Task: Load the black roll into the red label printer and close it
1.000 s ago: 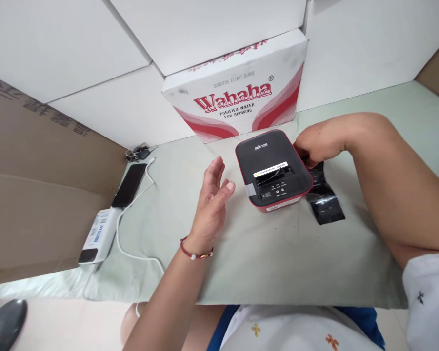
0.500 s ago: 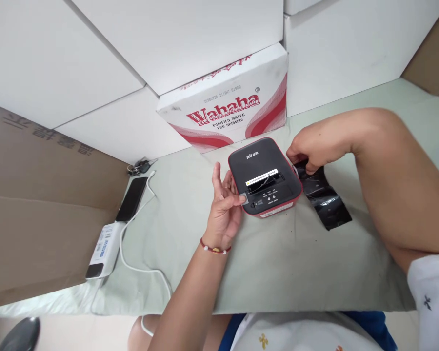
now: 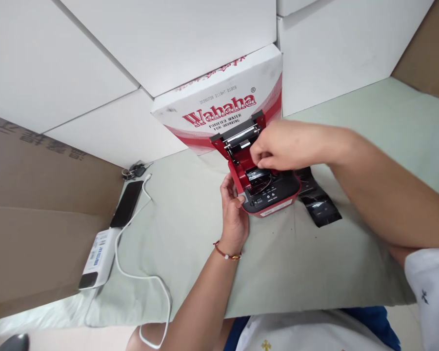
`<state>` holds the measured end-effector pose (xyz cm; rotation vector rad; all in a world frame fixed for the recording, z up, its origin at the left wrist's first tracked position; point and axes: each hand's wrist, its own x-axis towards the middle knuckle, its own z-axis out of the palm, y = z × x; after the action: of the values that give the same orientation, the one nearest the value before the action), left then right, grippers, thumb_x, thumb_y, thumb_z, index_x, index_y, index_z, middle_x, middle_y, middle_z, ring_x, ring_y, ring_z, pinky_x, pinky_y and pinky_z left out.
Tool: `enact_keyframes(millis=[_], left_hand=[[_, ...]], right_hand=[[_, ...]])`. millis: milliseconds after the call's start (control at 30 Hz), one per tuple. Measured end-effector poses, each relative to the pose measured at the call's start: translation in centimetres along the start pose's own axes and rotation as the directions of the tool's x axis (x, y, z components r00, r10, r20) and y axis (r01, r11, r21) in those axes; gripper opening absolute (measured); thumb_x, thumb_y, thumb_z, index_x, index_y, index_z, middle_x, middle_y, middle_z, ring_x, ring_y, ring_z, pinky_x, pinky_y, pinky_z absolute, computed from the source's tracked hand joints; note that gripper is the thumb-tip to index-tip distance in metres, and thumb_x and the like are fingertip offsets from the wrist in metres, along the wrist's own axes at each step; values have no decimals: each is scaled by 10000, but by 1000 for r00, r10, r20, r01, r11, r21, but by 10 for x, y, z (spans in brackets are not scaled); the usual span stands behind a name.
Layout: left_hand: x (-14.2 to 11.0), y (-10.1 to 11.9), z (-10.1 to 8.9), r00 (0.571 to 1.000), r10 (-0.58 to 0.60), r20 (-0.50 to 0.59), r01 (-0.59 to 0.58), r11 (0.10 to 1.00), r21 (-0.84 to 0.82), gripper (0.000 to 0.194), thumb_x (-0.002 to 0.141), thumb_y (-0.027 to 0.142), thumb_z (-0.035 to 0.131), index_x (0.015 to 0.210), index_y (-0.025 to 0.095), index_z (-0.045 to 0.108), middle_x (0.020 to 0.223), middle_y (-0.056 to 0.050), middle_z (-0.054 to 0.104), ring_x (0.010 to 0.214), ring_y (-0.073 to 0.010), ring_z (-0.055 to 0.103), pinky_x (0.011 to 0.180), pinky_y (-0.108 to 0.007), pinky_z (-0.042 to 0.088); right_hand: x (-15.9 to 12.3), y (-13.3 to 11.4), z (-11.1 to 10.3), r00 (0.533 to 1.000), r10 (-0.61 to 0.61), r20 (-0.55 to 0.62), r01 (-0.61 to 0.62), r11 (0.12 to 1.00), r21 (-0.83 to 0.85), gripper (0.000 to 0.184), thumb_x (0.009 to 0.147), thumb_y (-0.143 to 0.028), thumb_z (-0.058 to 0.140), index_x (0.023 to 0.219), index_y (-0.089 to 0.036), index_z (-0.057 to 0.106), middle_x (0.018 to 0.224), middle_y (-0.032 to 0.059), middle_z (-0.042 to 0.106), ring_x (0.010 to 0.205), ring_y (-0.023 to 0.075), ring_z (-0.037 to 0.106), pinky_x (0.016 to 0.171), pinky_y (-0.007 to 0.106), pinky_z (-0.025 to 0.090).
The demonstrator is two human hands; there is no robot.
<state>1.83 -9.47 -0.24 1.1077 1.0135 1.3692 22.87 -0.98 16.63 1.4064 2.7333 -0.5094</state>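
Printer (image 3: 277, 208), red and black, standing on the cloth-covered tabletop (image 3: 190, 204) with its lid (image 3: 219, 145) raised and tilted back toward the white carton (image 3: 190, 107) behind it. At its near left corner I see the left hand (image 3: 234, 212) narrowed around the edge: the thumb rests on the grey tab (image 3: 242, 199) and the fingers lie along the side wall. A red bracelet (image 3: 227, 256) circles that wrist. The right hand (image 3: 269, 148) is over the open compartment, its fingers curled inward and pointing down; from my view I cannot tell whether they pinch anything. Just in front of them, inside the compartment, is a dark, shiny rounded part (image 3: 256, 180). A glossy black strip (image 3: 320, 204) lies on the cloth to the right of the printer, below the right forearm.

Well apart, at the left, I note a phone (image 3: 127, 204) and, just beside its near end, a white power bank (image 3: 104, 251). A white cable (image 3: 135, 276) winds across the cloth and over the near edge. Keys (image 3: 137, 169) lie beyond the phone, close to the brown cardboard box (image 3: 44, 234).
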Motion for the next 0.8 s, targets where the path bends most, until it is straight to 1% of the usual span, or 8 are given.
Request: enact_keyframes(millis=[133,267,400,500,633,700,733,800], left_hand=[[1,-1,0,1000,-4,-12,4,1000,-26,592,908,566,799,1461,410,656,1631,-22,647,1600,-307,567,1300,-458,519],[1,0,-1,1000,-16,-16,15,999,-46,586,892,537,812,1441,392,665,1658,-30,633,1608,-312,563,1307,-456,518],[1,1,-2,1000,-19,4,19,1000,-18,581,915,571,787,1455,398,657,1656,-30,637,1620,-319,557,1312,-467,515],[0,2,-2,1000,-19,9,19,1000,-20,558,922,542,789,1449,404,667,1661,-16,630,1611,-307,555,1315,-452,505],[1,4,-2,999,-49,-15,47,994,-102,587,858,520,878,1405,386,713,1659,-13,616,1588,-295,548,1273,-412,529],[1,5,-3,998,-62,-24,59,990,-130,636,810,549,933,1388,371,733,1636,-22,624,1559,-298,563,1226,-392,558],[2,5,-3,997,-67,-27,62,989,-137,652,794,561,952,1379,366,740,1626,-25,629,1542,-298,574,1205,-384,569],[1,6,-3,997,-73,-29,69,988,-140,656,789,571,971,1371,366,748,1616,-24,632,1508,-289,598,1175,-368,585]], right_hand=[[17,-19,18,991,100,89,-87,988,-130,253,948,-170,744,1167,-213,865,1158,121,854,1007,286,757,734,356,422],[26,-29,25,975,172,140,-139,966,-216,264,939,-109,713,1131,-201,870,1096,154,854,1010,315,780,779,381,474],[14,-21,13,982,91,165,-66,986,-150,308,943,-131,728,1214,-180,865,1127,128,850,975,273,757,792,359,474],[-14,-5,-14,995,18,94,-14,999,-41,365,993,-192,735,1342,-198,843,1115,59,841,985,226,735,857,339,481],[-43,32,-40,990,127,-56,-127,992,16,462,1069,-257,655,1513,-231,778,1246,43,834,1159,254,738,1016,379,500],[-38,59,-32,962,272,34,-271,962,-31,435,1031,-229,703,1450,-224,820,1312,70,840,1177,278,749,1030,389,515],[-30,74,-22,922,372,111,-365,927,-83,408,1001,-214,735,1392,-198,847,1313,90,845,1167,288,759,1019,392,529],[-10,103,0,863,473,180,-457,881,-125,392,1042,-340,722,1350,-141,859,1373,136,825,1245,322,756,1068,421,536]])
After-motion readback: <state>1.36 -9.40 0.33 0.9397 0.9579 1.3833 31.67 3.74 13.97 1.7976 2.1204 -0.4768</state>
